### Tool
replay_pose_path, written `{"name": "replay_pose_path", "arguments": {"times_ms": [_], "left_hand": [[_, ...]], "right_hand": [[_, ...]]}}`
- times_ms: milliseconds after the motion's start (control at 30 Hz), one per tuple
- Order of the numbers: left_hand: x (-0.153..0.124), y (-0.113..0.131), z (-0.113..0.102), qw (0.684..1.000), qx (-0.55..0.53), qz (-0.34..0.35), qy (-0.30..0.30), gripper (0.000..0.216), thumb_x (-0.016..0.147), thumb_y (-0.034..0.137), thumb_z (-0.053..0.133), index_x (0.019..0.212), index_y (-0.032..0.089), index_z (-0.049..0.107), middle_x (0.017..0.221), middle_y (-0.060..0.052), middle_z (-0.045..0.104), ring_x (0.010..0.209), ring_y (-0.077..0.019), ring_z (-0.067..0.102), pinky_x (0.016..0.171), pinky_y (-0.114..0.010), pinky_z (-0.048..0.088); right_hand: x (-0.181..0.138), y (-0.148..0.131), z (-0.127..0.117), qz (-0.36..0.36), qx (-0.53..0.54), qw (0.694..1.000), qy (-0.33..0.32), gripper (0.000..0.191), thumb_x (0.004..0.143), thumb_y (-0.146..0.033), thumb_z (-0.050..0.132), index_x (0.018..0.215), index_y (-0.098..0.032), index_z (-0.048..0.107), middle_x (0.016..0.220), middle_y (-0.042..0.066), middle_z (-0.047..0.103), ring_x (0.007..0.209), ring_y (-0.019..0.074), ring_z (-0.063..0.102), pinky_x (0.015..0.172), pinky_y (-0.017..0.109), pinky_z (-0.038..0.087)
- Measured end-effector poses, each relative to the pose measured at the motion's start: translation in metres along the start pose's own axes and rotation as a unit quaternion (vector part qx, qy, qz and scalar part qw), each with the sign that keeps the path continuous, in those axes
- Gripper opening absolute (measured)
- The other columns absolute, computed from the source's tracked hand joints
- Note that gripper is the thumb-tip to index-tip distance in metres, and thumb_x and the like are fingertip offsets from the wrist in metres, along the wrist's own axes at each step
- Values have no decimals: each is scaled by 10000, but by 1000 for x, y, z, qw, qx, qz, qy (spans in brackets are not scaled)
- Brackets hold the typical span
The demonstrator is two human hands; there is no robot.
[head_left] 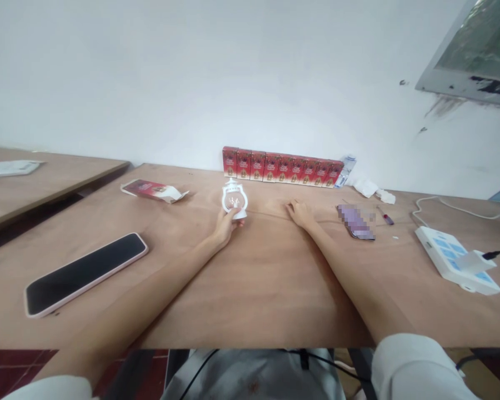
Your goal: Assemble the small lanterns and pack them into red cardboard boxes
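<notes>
My left hand (226,225) is closed around the base of a small white lantern-shaped ornament (235,195) with a round clear front, held upright just above the table. Its pointed top and white frame show, while my fingers cover part of the base. To the right, my right hand (300,214) rests on the tabletop with its fingers loosely bent and a little apart; nothing shows in it. Behind both hands stands a row of several red printed boxes (278,166) against the wall. An opened, flattened red and white box (154,190) lies left of the ornament.
A phone with a pink edge (87,272) lies at the left front. On the right are a purple packet (355,222), a small screwdriver-like tool (386,218), crumpled white tissue (365,188) and a white power strip (456,258) with a plugged-in charger. A gap separates a second table (58,178).
</notes>
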State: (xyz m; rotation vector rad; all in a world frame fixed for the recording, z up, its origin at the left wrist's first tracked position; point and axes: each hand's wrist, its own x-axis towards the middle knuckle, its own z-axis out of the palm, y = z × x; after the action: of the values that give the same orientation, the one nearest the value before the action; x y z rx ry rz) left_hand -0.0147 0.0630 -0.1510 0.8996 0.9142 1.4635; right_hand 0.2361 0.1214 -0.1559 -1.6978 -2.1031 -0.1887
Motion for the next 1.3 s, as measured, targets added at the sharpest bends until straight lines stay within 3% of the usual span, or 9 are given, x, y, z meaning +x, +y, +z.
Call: {"name": "replay_pose_path", "arguments": {"times_ms": [167, 300, 400, 600, 833, 967, 1033, 1167, 1300], "left_hand": [[-6, 5, 4, 1000, 3, -9, -19, 359, 661, 281, 696, 938, 149, 510, 764, -35, 670, 574, -158, 657, 565, -267, 521], [-13, 4, 13, 989, -49, -110, -91, 402, 732, 466, 651, 969, 158, 549, 950, -94, 692, 743, -212, 696, 765, -358, 551], [-16, 0, 19, 973, -87, -179, -116, 418, 767, 565, 572, 902, 169, 577, 905, -76, 694, 765, -202, 687, 805, -366, 545], [-14, -6, 21, 975, -101, -171, -100, 322, 805, 509, 564, 851, 191, 589, 834, -19, 670, 770, -131, 644, 824, -316, 540], [-13, -5, 19, 969, -81, -182, -144, 199, 812, 356, 614, 852, 161, 607, 868, -48, 679, 825, -142, 647, 862, -309, 532], [-8, -3, 17, 977, -100, -147, -116, 168, 792, 297, 642, 871, 155, 597, 837, -37, 680, 796, -131, 655, 839, -280, 540], [-2, -1, 14, 981, -117, -133, -84, 199, 798, 335, 629, 882, 160, 584, 832, -36, 677, 828, -148, 663, 827, -286, 547], [13, 2, 6, 985, -126, -112, -24, 284, 798, 460, 593, 878, 189, 559, 878, -41, 674, 926, -176, 663, 836, -292, 545], [18, 0, 3, 990, -98, -96, -33, 368, 737, 519, 640, 892, 197, 552, 918, -57, 672, 958, -204, 658, 837, -318, 542]], "right_hand": [[-20, -12, -1, -7, 29, 997, 71, 326, 913, -252, 382, 1157, -97, 533, 1134, 183, 594, 1012, 264, 564, 841, 357, 411], [-41, -39, -4, -112, 112, 974, 162, 295, 920, -320, 396, 1041, -128, 585, 1006, 153, 638, 985, 247, 577, 865, 370, 416], [-55, -66, -7, -192, 146, 952, 188, 248, 919, -328, 438, 936, -162, 621, 921, 109, 666, 927, 208, 597, 854, 344, 412], [-60, -92, -9, -213, 137, 939, 232, 229, 907, -325, 490, 838, -191, 663, 848, 66, 661, 811, 170, 582, 793, 314, 387], [-57, -89, -4, -240, 94, 940, 223, 225, 916, -296, 477, 850, -211, 674, 832, 59, 621, 792, 168, 545, 753, 307, 349], [-55, -91, 0, -262, 77, 934, 229, 242, 931, -281, 432, 857, -178, 639, 848, 72, 635, 824, 173, 554, 758, 301, 341], [-51, -88, 1, -222, 87, 948, 209, 250, 935, -285, 412, 871, -164, 620, 878, 82, 645, 850, 180, 561, 793, 310, 342], [-30, -72, 5, -64, 74, 993, 73, 200, 920, -243, 425, 916, -163, 609, 905, 94, 665, 909, 209, 564, 848, 342, 339], [-6, -60, 11, -34, 57, 998, 18, 158, 873, -193, 489, 898, -162, 641, 918, 119, 679, 951, 242, 556, 874, 372, 337]]}}
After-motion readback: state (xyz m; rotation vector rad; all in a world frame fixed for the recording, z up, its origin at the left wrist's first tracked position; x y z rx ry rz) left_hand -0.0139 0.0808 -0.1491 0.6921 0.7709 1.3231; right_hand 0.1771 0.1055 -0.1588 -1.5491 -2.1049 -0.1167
